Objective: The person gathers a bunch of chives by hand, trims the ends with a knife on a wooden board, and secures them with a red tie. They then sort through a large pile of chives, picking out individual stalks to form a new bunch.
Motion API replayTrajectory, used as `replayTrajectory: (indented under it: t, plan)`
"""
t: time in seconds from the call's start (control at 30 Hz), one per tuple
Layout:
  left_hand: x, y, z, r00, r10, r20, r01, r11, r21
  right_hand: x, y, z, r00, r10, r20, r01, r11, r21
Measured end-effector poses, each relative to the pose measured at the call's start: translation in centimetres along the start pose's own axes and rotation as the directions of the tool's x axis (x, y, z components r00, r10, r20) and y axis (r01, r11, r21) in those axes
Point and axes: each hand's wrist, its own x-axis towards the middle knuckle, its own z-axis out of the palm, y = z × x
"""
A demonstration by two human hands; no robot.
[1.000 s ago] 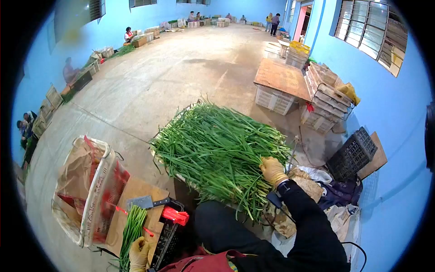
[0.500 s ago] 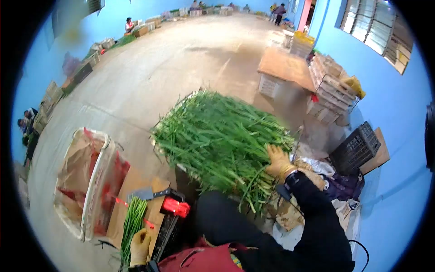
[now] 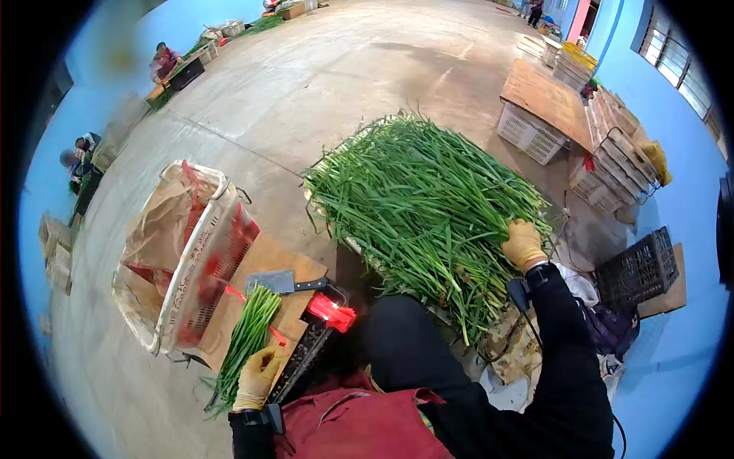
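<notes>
My right hand (image 3: 524, 243), in a yellowish glove, is closed around some stalks at the right edge of a large heap of long green stalks (image 3: 420, 199) that look like garlic chives. At lower left my left hand (image 3: 258, 376), gloved too, has its fingers curled in beside a neat bunch of green stalks (image 3: 249, 336); whatever is between the fingertips is hidden. That bunch lies on a wooden board (image 3: 283, 264). Above it on the board rests a cleaver (image 3: 275, 282) with a black handle. Bright red ties (image 3: 332, 312) sit at the board's right corner.
A white basket (image 3: 206, 252) lined with brown material stands left of the board. Beneath the board's right side is a black crate (image 3: 298, 359). A wooden-topped crate table (image 3: 544, 99) and another black crate (image 3: 636, 268) are on the right. Other people (image 3: 164, 63) sit along the left wall.
The view has shifted, so the heap and board appear farther up and right. My right hand's fingers, earlier spread on the heap, are now closed on stalks. My left hand stays beside the bunch.
</notes>
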Motion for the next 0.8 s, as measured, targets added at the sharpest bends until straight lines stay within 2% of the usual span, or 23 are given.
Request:
replayTrajectory:
  t: [0.07,0.17,0.3,0.37,0.43,0.47,0.5,0.53,0.63,0.7,0.77,0.8]
  plan:
    - [0.0,0.0,0.1,1.0,-0.017,0.019,0.016,0.999,0.031,-1.0,-0.4,0.4,0.998,-0.046,-0.032,0.045,0.998,-0.041]
    - [0.2,-1.0,0.4,0.999,-0.03,0.028,0.028,0.998,0.051,-1.1,0.0,1.1,0.998,-0.055,-0.028,0.056,0.997,0.052]
    - [0.7,-1.0,0.6,0.998,0.014,0.066,-0.017,0.999,0.047,-0.2,-0.9,-0.3,0.994,0.042,0.103,-0.049,0.996,0.07]
    - [0.6,-0.6,0.7,0.998,0.006,0.057,-0.01,0.998,0.062,1.1,0.3,0.7,0.999,0.002,0.033,-0.007,0.987,0.158]
    - [0.6,-0.2,0.6,0.999,0.001,0.053,-0.004,0.998,0.065,1.6,0.4,-1.5,0.996,0.003,0.086,-0.018,0.986,0.165]
    - [0.5,0.3,0.5,0.996,-0.052,0.072,0.054,0.998,-0.018,2.5,1.2,-1.8,0.998,-0.008,0.064,-0.006,0.977,0.215]
    - [0.1,2.2,0.5,0.997,-0.036,0.068,0.033,0.999,0.036,3.5,2.1,-2.2,0.999,-0.012,0.033,0.003,0.971,0.238]
    - [0.2,1.6,0.4,0.997,-0.036,0.068,0.035,0.999,0.024,3.3,2.4,-4.1,0.999,-0.034,0.005,0.032,0.959,0.282]
    - [0.2,1.6,0.2,0.995,-0.06,0.077,0.059,0.998,0.009,3.0,2.7,-8.2,0.999,0.049,0.007,-0.046,0.878,0.476]
    - [0.4,1.4,0.2,0.994,-0.07,0.089,0.075,0.996,-0.053,2.9,3.0,-7.7,0.999,0.054,-0.003,-0.048,0.91,0.413]
    - [0.3,1.6,0.5,0.994,-0.075,0.076,0.078,0.996,-0.034,2.2,2.6,-6.9,0.996,0.086,-0.018,-0.075,0.943,0.325]
    - [0.4,0.6,0.7,0.995,-0.066,0.077,0.069,0.996,-0.047,2.4,3.0,-5.2,0.998,0.053,-0.026,-0.044,0.96,0.277]
